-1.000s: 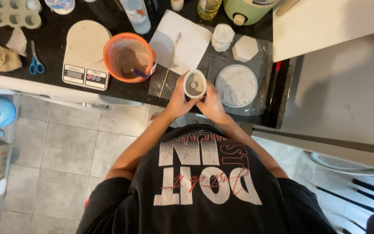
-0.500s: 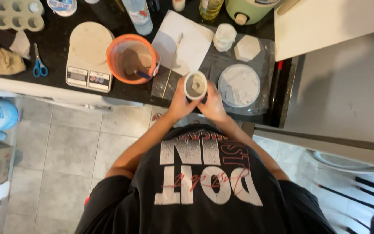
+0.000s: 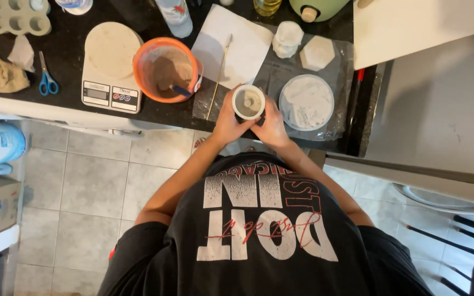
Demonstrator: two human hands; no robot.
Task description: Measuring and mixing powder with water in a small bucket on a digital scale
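Black bench (image 3: 154,112) carries everything, and the small white cup (image 3: 248,102) held over its near edge is the landmark. Far left of the cup lie blue-handled scissors (image 3: 47,83); nearer, a white kitchen scale (image 3: 110,68), then an orange bowl (image 3: 167,69) of brown-grey mix with a tool standing in it. Just left of the cup a thin stick (image 3: 218,77) lies on white paper (image 3: 236,46). The left hand (image 3: 227,124) wraps the cup's left wall, fingers curled and pinching it; the right hand (image 3: 272,123) does the same on the right wall, so both press it between them. The cup stands upright, mouth up, long axis vertical, grey filling inside with a small core at centre. It looks like a filled mould being steadied or settled; any following move would call for keeping it level. Right of the cup rests a round white disc (image 3: 306,102) on plastic sheet.
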